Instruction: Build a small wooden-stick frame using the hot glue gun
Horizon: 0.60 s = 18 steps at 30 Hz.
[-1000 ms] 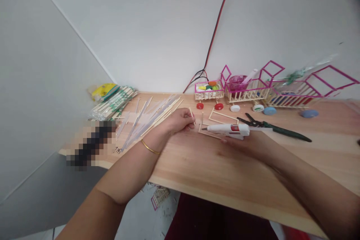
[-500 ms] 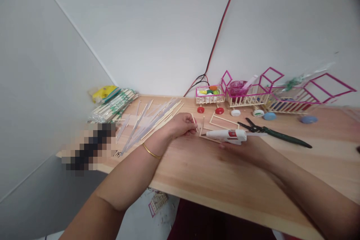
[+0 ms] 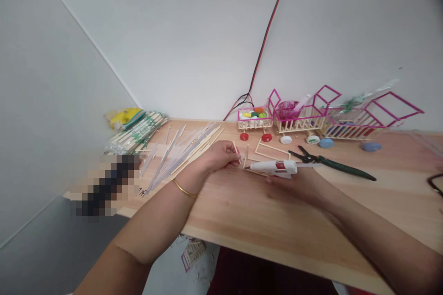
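Note:
My left hand pinches a short wooden stick, held upright between thumb and fingers. Just right of it, my right hand is closed around a white hot glue gun, its nozzle pointing left toward the stick. A glue stick juts from the gun's back end. Beneath and behind the gun lies a small frame of wooden sticks on the table; the gun covers part of it. Whether the nozzle touches the frame I cannot tell.
Green-handled pliers lie right of the frame. Along the wall stand stick-built carts with bottle-cap wheels. Loose wooden sticks and glue sticks spread at left, beside bagged sticks. The table's front edge is close to me.
The whole view has shifted slightly, moving the scene a little left. Both hands keep their holds on the stick and the glue gun, nearly unmoved over the table.

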Tool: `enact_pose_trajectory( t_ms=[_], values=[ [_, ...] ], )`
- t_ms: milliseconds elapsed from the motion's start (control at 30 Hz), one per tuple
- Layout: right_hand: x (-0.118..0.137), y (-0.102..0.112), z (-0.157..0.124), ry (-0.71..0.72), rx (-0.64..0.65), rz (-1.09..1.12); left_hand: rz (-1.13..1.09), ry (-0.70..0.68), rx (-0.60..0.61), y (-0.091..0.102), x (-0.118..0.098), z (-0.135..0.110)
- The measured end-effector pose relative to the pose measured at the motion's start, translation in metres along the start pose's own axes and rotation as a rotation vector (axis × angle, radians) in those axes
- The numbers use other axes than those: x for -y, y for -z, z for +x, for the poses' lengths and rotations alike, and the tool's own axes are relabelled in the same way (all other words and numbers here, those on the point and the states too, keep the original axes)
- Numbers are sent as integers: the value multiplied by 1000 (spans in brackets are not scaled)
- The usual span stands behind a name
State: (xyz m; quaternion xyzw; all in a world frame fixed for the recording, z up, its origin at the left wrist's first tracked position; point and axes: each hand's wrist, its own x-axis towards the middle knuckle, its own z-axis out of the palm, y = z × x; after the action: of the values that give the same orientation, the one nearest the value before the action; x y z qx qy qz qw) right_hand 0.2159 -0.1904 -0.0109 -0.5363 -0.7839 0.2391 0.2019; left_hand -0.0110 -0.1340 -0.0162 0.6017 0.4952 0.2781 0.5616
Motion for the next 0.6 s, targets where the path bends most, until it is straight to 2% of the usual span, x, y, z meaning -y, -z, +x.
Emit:
enact_pose_trajectory(
  t_ms=[600],
  values=[
    [-2, -1, 0, -87, 21, 34, 11, 13, -7, -1, -4, -2]
  ],
)
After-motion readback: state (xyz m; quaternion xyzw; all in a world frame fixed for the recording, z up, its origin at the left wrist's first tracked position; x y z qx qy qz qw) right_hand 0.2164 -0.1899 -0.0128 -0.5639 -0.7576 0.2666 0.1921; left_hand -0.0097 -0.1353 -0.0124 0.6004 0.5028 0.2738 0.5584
